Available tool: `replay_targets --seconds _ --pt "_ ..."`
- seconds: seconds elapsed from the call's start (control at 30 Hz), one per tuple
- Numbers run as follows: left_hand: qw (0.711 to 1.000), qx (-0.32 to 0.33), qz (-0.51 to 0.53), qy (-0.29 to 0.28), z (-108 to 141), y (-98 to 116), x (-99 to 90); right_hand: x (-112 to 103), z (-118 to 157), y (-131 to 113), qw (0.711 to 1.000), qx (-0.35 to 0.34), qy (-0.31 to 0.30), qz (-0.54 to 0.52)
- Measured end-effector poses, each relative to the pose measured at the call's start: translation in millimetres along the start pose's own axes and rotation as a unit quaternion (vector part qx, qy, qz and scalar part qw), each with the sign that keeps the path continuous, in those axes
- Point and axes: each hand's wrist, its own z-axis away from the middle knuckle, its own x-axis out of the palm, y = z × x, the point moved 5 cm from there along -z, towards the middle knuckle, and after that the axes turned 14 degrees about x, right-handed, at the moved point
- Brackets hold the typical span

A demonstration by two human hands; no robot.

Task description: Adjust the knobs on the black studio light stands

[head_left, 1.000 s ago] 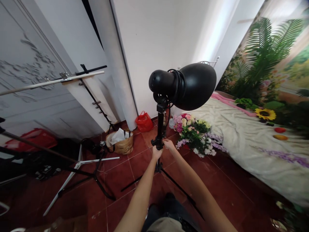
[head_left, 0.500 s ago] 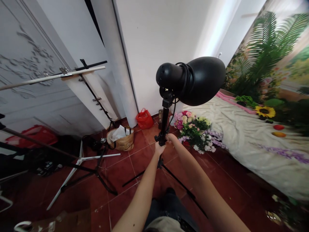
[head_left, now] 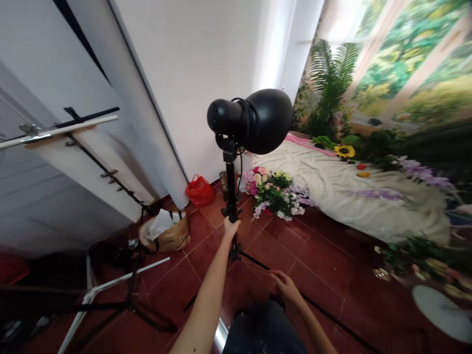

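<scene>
Studio lamp (head_left: 224, 117) is riding high on its black light stand (head_left: 231, 184), right in the middle of the view, its domed reflector (head_left: 273, 120) facing right and its cable (head_left: 251, 120) looping around the neck. Left hand (head_left: 231, 227) is gripping the stand just below the clamp! Right hand (head_left: 283, 284) is hanging lower, released from the pole, fingers loosely curling near a tripod leg (head_left: 254, 260); whether it's touching that leg, I cannot tell. Behind the stand, bouquets (head_left: 275, 194) are crowding the cream-draped bed (head_left: 332, 196), while a red bag (head_left: 201, 191) is sitting left of them.
</scene>
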Motion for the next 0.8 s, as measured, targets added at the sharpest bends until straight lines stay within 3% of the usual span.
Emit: replay_targets --seconds 0.1,0.2,0.27,0.37,0.53,0.7,0.8 --pt "0.999 0.022 -0.026 -0.025 -1.1 2.0 3.7 -38.5 28.4 74.0 0.992 0.059 0.069 -0.088" --pt "0.998 0.038 -0.046 -0.028 -2.1 6.2 7.5 -68.7 54.6 107.6 0.978 0.075 0.137 -0.138" --pt "0.997 0.037 -0.066 -0.026 -2.1 10.1 10.5 -84.9 67.9 109.3 0.969 0.075 0.171 -0.161" --pt "0.993 0.020 -0.113 -0.022 -0.3 17.3 15.5 -107.1 81.9 92.1 0.957 0.050 0.207 -0.196" --pt "0.977 -0.023 -0.213 0.006 0.5 27.8 21.9 -145.3 99.7 69.9 0.949 0.025 0.203 -0.242" --pt "0.949 -0.063 -0.308 0.035 8.0 28.8 31.7 -210.9 138.0 96.7 0.936 0.002 0.221 -0.275" --pt "0.932 -0.060 -0.349 0.081 47.6 23.7 35.0 -264.2 174.8 133.2 0.920 0.008 0.257 -0.295"
